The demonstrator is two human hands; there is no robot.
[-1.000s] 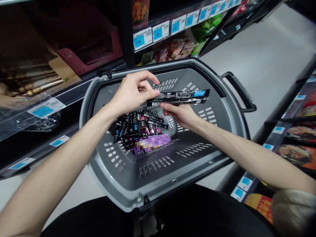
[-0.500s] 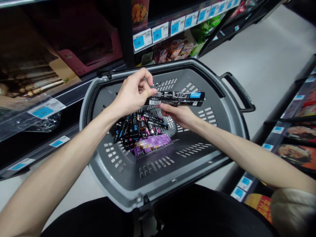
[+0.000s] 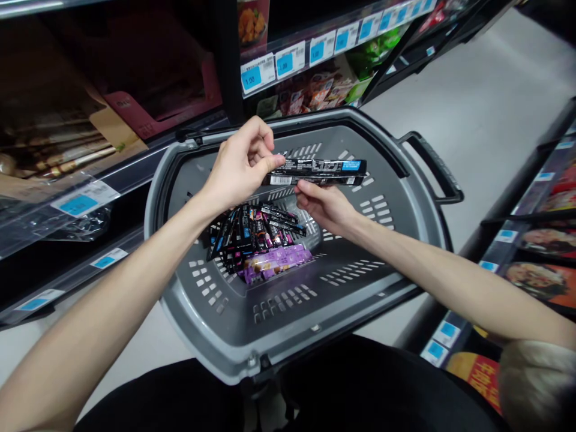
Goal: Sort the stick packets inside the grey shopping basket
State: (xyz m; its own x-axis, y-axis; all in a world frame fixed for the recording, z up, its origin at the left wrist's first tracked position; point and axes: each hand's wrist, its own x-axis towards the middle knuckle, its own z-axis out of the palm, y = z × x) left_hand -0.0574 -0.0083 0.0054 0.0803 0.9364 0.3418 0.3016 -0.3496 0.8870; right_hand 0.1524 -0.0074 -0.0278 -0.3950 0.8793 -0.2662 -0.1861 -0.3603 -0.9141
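Observation:
My left hand (image 3: 240, 165) pinches the left end of a bundle of long black snack packets (image 3: 321, 171), held level over a grey shopping basket (image 3: 216, 336). My right hand (image 3: 326, 207) sits just under the bundle, its fingertips touching the underside near the left end. At the basket's bottom lies a pile of black and purple packets (image 3: 261, 243).
Store shelves with blue price tags (image 3: 252, 75) and snack bags (image 3: 315, 90) stand behind the basket. A lower shelf (image 3: 81, 198) on the left carries cardboard boxes. A black handle (image 3: 434, 168) juts from the basket's right side. Light floor (image 3: 486, 102) stretches to the right, with another shelf (image 3: 535, 240) beyond.
The bundle of packets has shifted left and slightly up. My left hand closed tighter on its end, and my right hand's fingers rose to touch it from below.

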